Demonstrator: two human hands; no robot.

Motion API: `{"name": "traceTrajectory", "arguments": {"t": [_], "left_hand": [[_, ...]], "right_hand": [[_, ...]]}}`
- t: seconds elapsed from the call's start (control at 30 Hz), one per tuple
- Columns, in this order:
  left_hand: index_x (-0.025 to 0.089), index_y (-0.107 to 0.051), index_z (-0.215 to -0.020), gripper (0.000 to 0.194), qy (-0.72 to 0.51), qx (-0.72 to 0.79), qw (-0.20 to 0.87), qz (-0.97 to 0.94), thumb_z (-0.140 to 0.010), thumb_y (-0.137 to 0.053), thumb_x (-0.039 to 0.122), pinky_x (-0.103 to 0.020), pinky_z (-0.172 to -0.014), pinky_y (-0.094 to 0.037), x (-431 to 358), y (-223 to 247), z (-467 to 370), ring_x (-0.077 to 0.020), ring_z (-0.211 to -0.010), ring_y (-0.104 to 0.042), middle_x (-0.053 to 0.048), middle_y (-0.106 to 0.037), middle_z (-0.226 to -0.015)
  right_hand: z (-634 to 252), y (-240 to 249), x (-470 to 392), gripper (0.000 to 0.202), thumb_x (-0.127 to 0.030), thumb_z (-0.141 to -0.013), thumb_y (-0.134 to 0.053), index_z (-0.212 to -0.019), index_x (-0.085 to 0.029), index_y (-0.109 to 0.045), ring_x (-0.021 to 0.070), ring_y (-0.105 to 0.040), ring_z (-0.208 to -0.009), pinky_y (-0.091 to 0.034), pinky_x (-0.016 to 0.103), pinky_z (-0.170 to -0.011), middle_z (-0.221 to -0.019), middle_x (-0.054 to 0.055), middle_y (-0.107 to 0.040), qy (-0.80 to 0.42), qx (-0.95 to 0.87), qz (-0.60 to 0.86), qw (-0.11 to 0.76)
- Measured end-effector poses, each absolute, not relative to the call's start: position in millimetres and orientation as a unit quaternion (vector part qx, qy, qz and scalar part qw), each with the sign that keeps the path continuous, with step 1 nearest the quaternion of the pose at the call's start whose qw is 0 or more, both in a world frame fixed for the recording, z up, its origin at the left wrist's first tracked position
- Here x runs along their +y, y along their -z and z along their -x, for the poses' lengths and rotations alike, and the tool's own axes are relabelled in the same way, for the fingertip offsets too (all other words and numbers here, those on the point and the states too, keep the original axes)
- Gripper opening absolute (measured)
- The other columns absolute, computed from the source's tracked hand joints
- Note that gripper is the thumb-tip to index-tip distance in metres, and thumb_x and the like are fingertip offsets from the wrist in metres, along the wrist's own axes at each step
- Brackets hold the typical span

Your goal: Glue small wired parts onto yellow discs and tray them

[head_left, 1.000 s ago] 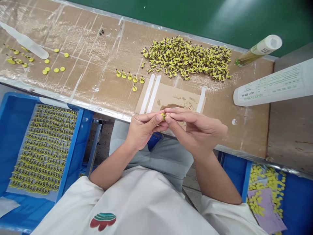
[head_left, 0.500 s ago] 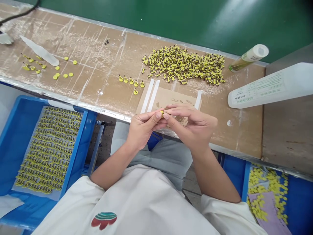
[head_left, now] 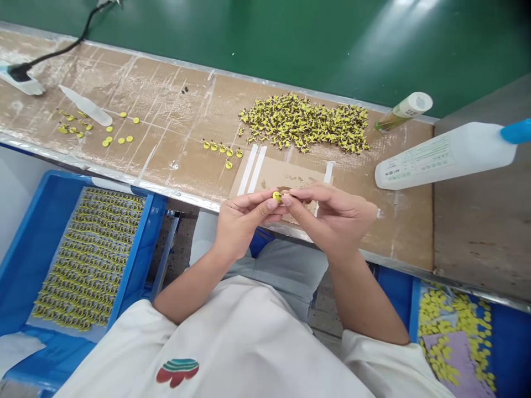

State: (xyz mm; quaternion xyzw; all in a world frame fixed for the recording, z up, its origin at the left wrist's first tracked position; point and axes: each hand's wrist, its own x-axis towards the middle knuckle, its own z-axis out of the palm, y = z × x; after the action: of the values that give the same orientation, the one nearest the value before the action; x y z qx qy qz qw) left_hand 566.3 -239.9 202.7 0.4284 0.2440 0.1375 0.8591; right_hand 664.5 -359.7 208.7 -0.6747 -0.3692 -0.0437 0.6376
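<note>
Over the front edge of the bench, my left hand (head_left: 243,221) pinches a small round yellow base (head_left: 276,195) between thumb and forefinger. My right hand (head_left: 338,218) is closed in a pinch against it, its fingertips on a tiny yellow-and-dark figurine mostly hidden by the fingers. Under both hands lies a cardboard sheet (head_left: 276,168) with white tape strips and wet-looking spots. Behind it is a large heap of loose yellow-and-black figurines (head_left: 307,121). Several figurines on yellow bases (head_left: 222,148) stand left of the sheet.
Right on the bench are a large white bottle (head_left: 440,155) and a smaller tube-like bottle (head_left: 404,112). Yellow discs (head_left: 121,140) and a white spatula-shaped piece (head_left: 89,108) lie left. A blue crate (head_left: 155,221) holds rows of figurines; another bin (head_left: 415,309) holds yellow discs.
The view has shifted slightly. My hands stay together, and the yellow base now faces up more plainly between them, with my right fingertips slightly farther from it.
</note>
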Motion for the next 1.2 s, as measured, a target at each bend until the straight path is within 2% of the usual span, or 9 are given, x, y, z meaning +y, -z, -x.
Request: {"name": "traceTrajectory", "arguments": {"t": [0.17, 0.23, 0.43, 0.57, 0.7, 0.83, 1.0, 1.2], "left_hand": [[0.025, -0.082, -0.098, 0.026, -0.153, 0.224, 0.860, -0.433, -0.074, -0.087, 0.034, -0.034, -0.083, -0.064, -241, -202, -568, -0.0232, -0.095, -0.077, -0.006, -0.080, -0.103], [0.025, -0.082, -0.098, 0.026, -0.161, 0.218, 0.855, -0.441, -0.074, -0.087, 0.033, -0.032, -0.082, -0.064, -241, -203, -567, -0.0224, -0.098, -0.076, -0.006, -0.080, -0.106], [0.027, -0.083, -0.094, 0.020, -0.205, 0.203, 0.832, -0.473, -0.074, -0.086, 0.027, -0.024, -0.074, -0.064, -244, -208, -562, -0.0160, -0.087, -0.076, -0.003, -0.080, -0.100], [0.028, -0.084, -0.089, 0.017, -0.242, 0.193, 0.805, -0.505, -0.072, -0.088, 0.026, -0.027, -0.075, -0.064, -247, -212, -556, -0.0166, -0.084, -0.075, -0.003, -0.080, -0.095], [0.030, -0.084, -0.091, 0.018, -0.256, 0.184, 0.790, -0.526, -0.074, -0.086, 0.025, -0.028, -0.080, -0.062, -248, -213, -552, -0.0177, -0.090, -0.075, -0.003, -0.080, -0.098], [0.027, -0.084, -0.089, 0.018, -0.255, 0.189, 0.795, -0.517, -0.072, -0.088, 0.026, -0.029, -0.079, -0.062, -248, -212, -551, -0.0182, -0.087, -0.074, -0.006, -0.080, -0.097], [0.027, -0.084, -0.085, 0.020, -0.259, 0.193, 0.795, -0.513, -0.066, -0.091, 0.026, -0.029, -0.078, -0.062, -246, -212, -551, -0.0174, -0.082, -0.074, -0.004, -0.080, -0.090], [0.025, -0.084, -0.086, 0.020, -0.229, 0.216, 0.825, -0.470, -0.067, -0.091, 0.026, -0.026, -0.077, -0.063, -243, -213, -550, -0.0159, -0.080, -0.075, -0.004, -0.081, -0.088]], "right_hand": [[-665, -209, -361, 0.011, -0.022, -0.081, -0.083, -0.091, -0.025, -0.078, 0.0173, -0.073, -0.077, -0.061, 0.029, -0.070, -0.090, 0.001, -0.076, 0.044, -0.347, 0.689, 0.635], [-666, -209, -363, 0.013, -0.021, -0.081, -0.083, -0.092, -0.026, -0.078, 0.0177, -0.074, -0.078, -0.063, 0.029, -0.071, -0.090, 0.001, -0.076, 0.045, -0.356, 0.685, 0.634], [-673, -217, -368, 0.031, -0.011, -0.080, -0.081, -0.103, -0.031, -0.078, 0.0182, -0.075, -0.080, -0.064, 0.029, -0.073, -0.094, -0.001, -0.076, 0.069, -0.473, 0.614, 0.628], [-677, -222, -370, 0.027, -0.013, -0.080, -0.080, -0.099, -0.032, -0.078, 0.0190, -0.075, -0.078, -0.065, 0.030, -0.071, -0.091, 0.000, -0.076, 0.076, -0.512, 0.589, 0.621], [-678, -223, -372, 0.029, -0.011, -0.078, -0.080, -0.100, -0.030, -0.078, 0.0200, -0.075, -0.081, -0.065, 0.032, -0.072, -0.096, 0.003, -0.076, 0.073, -0.533, 0.576, 0.616], [-678, -222, -372, 0.035, -0.008, -0.078, -0.079, -0.106, -0.030, -0.076, 0.0204, -0.075, -0.083, -0.065, 0.033, -0.075, -0.097, 0.004, -0.076, 0.091, -0.548, 0.568, 0.608], [-674, -224, -368, 0.031, -0.009, -0.080, -0.078, -0.104, -0.029, -0.076, 0.0199, -0.075, -0.076, -0.065, 0.031, -0.073, -0.090, 0.002, -0.076, 0.097, -0.543, 0.574, 0.606], [-668, -224, -362, 0.027, -0.011, -0.080, -0.079, -0.099, -0.030, -0.077, 0.0184, -0.074, -0.076, -0.063, 0.029, -0.070, -0.088, 0.000, -0.076, 0.071, -0.497, 0.604, 0.620]]}}
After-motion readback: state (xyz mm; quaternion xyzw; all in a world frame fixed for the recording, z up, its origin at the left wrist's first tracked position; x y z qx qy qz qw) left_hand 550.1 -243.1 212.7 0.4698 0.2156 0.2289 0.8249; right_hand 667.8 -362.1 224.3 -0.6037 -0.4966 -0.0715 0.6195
